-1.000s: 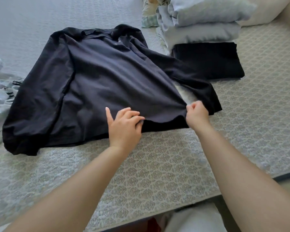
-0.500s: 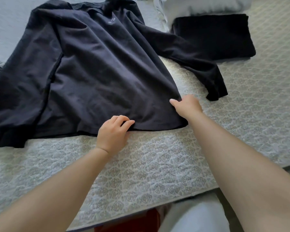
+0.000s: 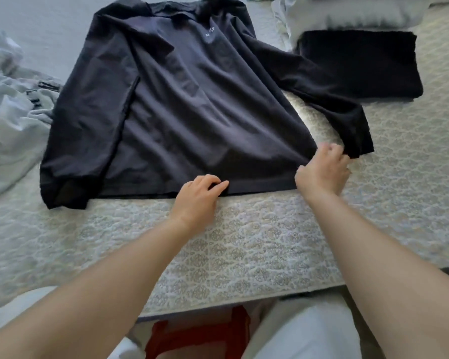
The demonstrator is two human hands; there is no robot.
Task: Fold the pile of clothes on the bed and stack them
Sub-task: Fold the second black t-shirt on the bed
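At the far left a heap of pale grey-blue clothes [image 3: 9,104] is lying crumpled on the bed [image 3: 244,244], with a dark strap or buckle showing among the folds. Just beside it the dark navy long-sleeved shirt [image 3: 192,104] is lying spread out flat on the patterned quilt, collar away from the person, hem toward them. Its fabric is softly creased, with long wrinkles running down toward the hem, and a small pale logo is showing near the neckline. One sleeve is lying folded down along the body on the left side; the other is stretching out to the right, its cuff resting on the quilt.

The left hand [image 3: 197,195] is pinching the hem near its middle — fingers curled over the edge of the cloth. The right hand [image 3: 322,169] is gripping the hem's right corner, fingers curled, slightly blurred.

Further right, a folded black garment [image 3: 360,63] is lying flat on the bed — behind it, at the top edge, folded pale blue items [image 3: 347,14] are sitting stacked.
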